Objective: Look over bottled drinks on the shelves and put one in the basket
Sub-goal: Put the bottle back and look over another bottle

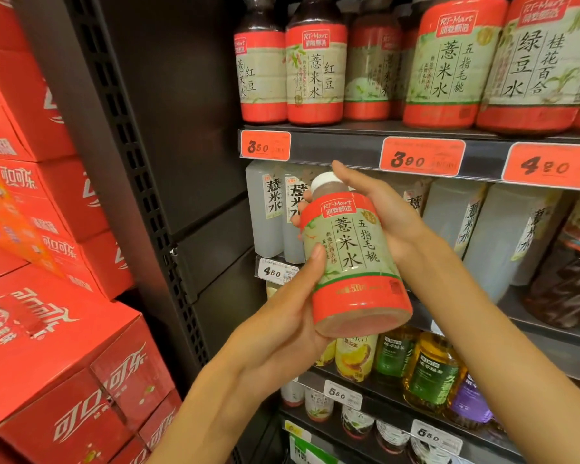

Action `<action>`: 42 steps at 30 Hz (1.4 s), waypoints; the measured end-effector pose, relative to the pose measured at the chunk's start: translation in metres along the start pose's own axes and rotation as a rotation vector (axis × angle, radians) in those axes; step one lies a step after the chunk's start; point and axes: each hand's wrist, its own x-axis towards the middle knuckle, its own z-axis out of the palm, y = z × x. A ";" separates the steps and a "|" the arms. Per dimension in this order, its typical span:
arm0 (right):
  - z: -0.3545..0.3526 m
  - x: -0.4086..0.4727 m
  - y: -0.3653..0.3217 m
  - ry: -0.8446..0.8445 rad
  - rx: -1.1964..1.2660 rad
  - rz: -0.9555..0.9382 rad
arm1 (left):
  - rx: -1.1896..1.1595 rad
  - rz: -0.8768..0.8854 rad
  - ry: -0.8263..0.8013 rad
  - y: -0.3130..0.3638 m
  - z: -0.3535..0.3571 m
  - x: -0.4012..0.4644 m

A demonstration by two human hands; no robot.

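- Red-and-pale-green labelled plastic drink bottle w/ white cap is held up in front of the shelves, tilted, cap pointing up and away, base toward the camera.
- Left hand cups the bottle's lower left side from below; thumb lies up along the label, fingers curl round the back near the base.
- Right hand grips the upper part from the right; thumb stretches up past the cap, fingertips show at the bottle's left shoulder.
- Both forearms come in from the lower edge, bare, rising toward the middle of the view.
- Bottle hangs clear of the shelf fronts, roughly level w/ the second shelf; no basket in view.
- Dark metal shelf edge just above the hands carries orange price tags reading 3.50, 3.90, 4.80.
- Top shelf: row of same-brand red-label bottles, packed side by side; bigger ones to the right.
- Second shelf: clear square bottles of pale liquid behind the hands, darker bottles at far right.
- Lower shelves: yellow, green-label and purple bottles, white price tags on the edges.
- Dark perforated upright and flat panel stand left of the shelving, open room in front.
- Far left: stacked red cardboard cola cases, close beside the left forearm.
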 end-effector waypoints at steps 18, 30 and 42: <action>0.014 -0.008 -0.002 -0.044 -0.141 -0.488 | 0.656 0.190 0.141 0.000 -0.021 -0.008; 0.010 -0.028 0.008 -0.001 -0.575 -0.733 | 0.836 0.521 0.260 0.002 -0.028 0.009; 0.026 -0.030 -0.027 0.157 -0.565 -0.903 | 0.910 0.669 0.260 0.023 -0.012 0.039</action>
